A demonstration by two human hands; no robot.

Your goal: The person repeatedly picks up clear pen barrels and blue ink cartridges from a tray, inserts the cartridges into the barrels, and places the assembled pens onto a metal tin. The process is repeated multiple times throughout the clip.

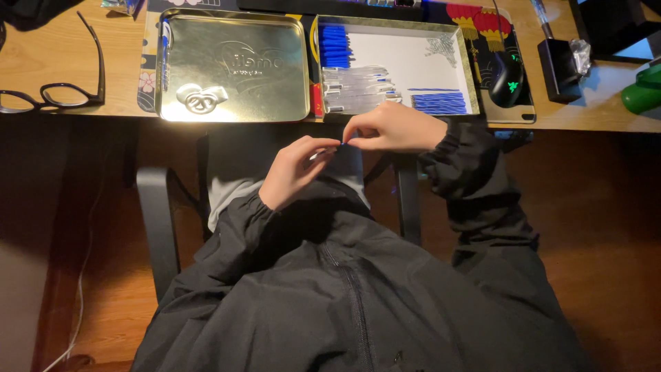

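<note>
We pinch a small blue pen part (341, 142) between our left hand (295, 172) and right hand (394, 128), just below the desk (41, 55) edge.

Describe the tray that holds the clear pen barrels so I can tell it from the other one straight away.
On the wooden desk, two metal trays sit side by side just beyond the person's hands. The one you want is the right tray, above the right hand. Its floor is white and holds clear pen barrels and blue parts; the left tray is bare, shiny and embossed.
</note>
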